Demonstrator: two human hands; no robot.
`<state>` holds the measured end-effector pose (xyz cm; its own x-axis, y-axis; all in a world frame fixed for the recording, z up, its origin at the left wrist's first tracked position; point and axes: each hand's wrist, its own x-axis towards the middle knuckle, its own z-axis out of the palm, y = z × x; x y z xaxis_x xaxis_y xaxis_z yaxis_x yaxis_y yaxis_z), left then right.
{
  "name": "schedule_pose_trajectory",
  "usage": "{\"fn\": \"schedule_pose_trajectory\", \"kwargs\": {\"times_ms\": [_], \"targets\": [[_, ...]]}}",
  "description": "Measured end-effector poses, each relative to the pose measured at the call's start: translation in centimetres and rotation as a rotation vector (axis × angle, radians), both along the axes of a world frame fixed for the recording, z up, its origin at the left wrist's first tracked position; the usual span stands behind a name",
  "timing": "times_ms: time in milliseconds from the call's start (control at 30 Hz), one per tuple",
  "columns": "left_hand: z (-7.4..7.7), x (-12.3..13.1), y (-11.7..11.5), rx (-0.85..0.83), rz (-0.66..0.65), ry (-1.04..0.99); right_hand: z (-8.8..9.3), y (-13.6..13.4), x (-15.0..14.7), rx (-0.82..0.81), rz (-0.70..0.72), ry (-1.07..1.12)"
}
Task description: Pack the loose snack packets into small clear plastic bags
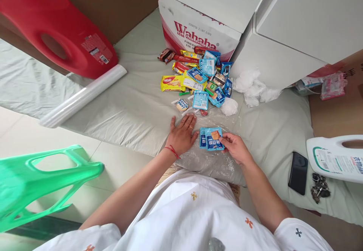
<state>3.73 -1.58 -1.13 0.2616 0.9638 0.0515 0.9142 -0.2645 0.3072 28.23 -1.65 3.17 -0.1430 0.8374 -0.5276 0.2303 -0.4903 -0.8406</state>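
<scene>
Between the thumb and fingers of my right hand (234,147) is a blue snack packet (214,139). Its left edge overlaps a second blue packet (202,137), which lies on clear plastic film (195,162). My left hand (182,135) rests flat on the film, fingers stretched out, just left of the packets. Beyond both hands is a heap of wrapped snacks, among them a yellow nabati wafer packet (172,83), a light blue packet (200,100) and a small green packet (211,88). Whether the second packet is also gripped, I cannot tell.
A Wahaha carton (198,29) stands behind the heap, with crumpled white plastic bags (251,86) to its right. Left are a film roll (83,96), red jug (65,27) and green stool (42,183). Right lie a phone (298,172), keys (320,187) and a white bottle (334,158).
</scene>
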Motion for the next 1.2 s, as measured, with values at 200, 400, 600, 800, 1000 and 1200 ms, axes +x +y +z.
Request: {"fn": "schedule_pose_trajectory", "kwargs": {"times_ms": [200,400,600,800,1000,1200], "targets": [[0.0,0.0,0.0,0.014,0.005,-0.009,-1.3,-1.1,-2.2,0.001,-0.045,0.022],[0.1,0.0,0.0,0.006,0.001,-0.025,-1.8,-2.3,-2.0,0.200,0.058,-0.315],[-0.2,0.0,0.0,0.016,-0.001,-0.031,0.3,-0.5,-1.0,0.491,0.239,-0.715],[-0.3,0.0,0.0,0.043,0.003,-0.036,1.7,6.2,-3.4,0.761,0.421,-0.837],[-0.2,0.0,0.0,0.009,0.006,-0.021,2.0,12.3,-7.4,0.795,0.784,-1.038],[-0.2,-0.1,0.0,0.010,0.003,-0.031,3.0,13.7,-7.4,0.814,0.754,-0.962]]}}
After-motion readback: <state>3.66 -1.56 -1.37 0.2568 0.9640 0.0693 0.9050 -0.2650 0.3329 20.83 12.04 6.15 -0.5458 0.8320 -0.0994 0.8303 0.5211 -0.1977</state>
